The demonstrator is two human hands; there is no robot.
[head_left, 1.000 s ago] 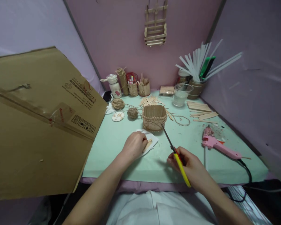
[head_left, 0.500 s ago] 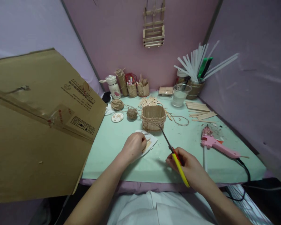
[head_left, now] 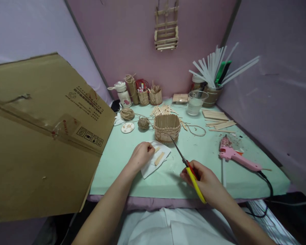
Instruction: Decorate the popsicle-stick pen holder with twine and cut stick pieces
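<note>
Right now, our right hand (head_left: 202, 177) grips the scissors (head_left: 185, 162) by the yellow & red handles, blades pointing far-left twd the front of the woven basket (head_left: 167, 130); can't tell if the tips touch it. Our left hand (head_left: 142, 153) is curled narrow at the left side of the white cloth (head_left: 149, 167), w/ fingers nr its far edge; we can't tell if it pinches anything. The flat wood pc (head_left: 159, 159) lies on that cloth, w/ a smaller bit (head_left: 157, 149) just beyond it, nr our left fingertips.

The basket stands upright mid-table (head_left: 112, 173), just beyond the cloth. To its left sit the dark twine ball (head_left: 143, 124), the lighter twine ball (head_left: 127, 114) & the white disc (head_left: 128, 127). Loose sticks (head_left: 163, 109) lie behind it, the clear cup (head_left: 194, 106) is far-right, & the pink glue gun (head_left: 241, 161) rests on the right.
</note>
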